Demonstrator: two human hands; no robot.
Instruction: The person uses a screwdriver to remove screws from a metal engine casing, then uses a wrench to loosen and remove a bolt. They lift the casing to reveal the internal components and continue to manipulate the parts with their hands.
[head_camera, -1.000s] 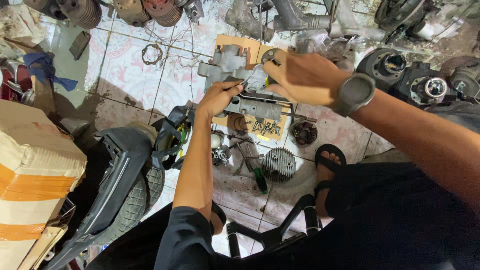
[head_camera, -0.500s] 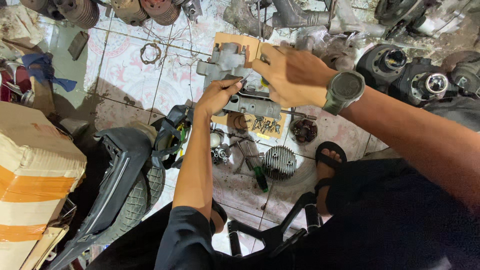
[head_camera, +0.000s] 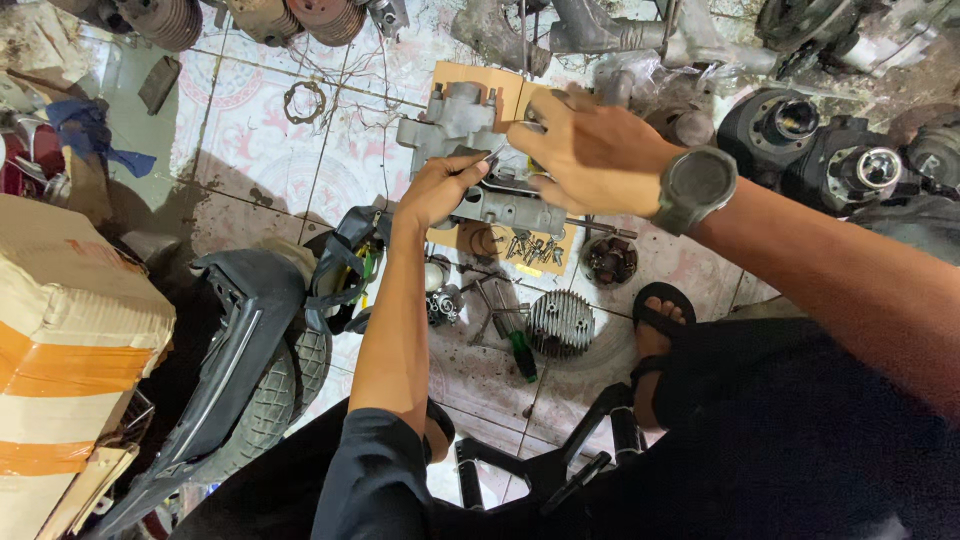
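A grey metal engine casing (head_camera: 455, 120) lies on a piece of brown cardboard (head_camera: 470, 78) on the tiled floor. My left hand (head_camera: 440, 188) is pinched on a thin metal tool (head_camera: 487, 158) whose tip touches the casing's middle. My right hand (head_camera: 590, 150), with a dark wristwatch (head_camera: 695, 187), rests spread over the casing's right side and hides that part. Loose bolts (head_camera: 530, 248) lie on the cardboard just below the casing.
A finned cylinder (head_camera: 560, 322) and a green-handled screwdriver (head_camera: 522, 355) lie near my sandalled foot (head_camera: 655, 320). A scooter wheel and black fender (head_camera: 250, 330) stand at the left beside a taped cardboard box (head_camera: 70, 330). Engine parts (head_camera: 830, 150) crowd the far right.
My right hand has shifted left and lower over the casing. My left hand stays at the casing's middle with the thin tool.
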